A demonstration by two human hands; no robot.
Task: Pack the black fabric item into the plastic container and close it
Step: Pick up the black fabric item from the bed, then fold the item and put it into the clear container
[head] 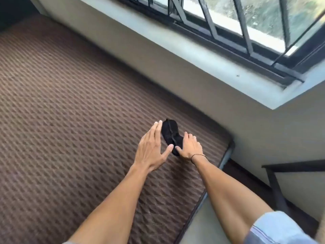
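A small black fabric item [169, 133] lies flat on a brown quilted mattress [70, 111], close to its right corner. My left hand [152, 148] hovers just left of it, fingers straight and spread, thumb tip near the fabric's lower end. My right hand [190, 147] rests palm down on the fabric's right lower part, fingers flat, covering some of it. A thin black band circles my right wrist. No plastic container is in view.
A pale wall [175, 76] runs along the mattress's far side, beneath a barred window [228, 29] with a wide sill. Right of the mattress corner is a gap, then a dark metal frame [277, 182].
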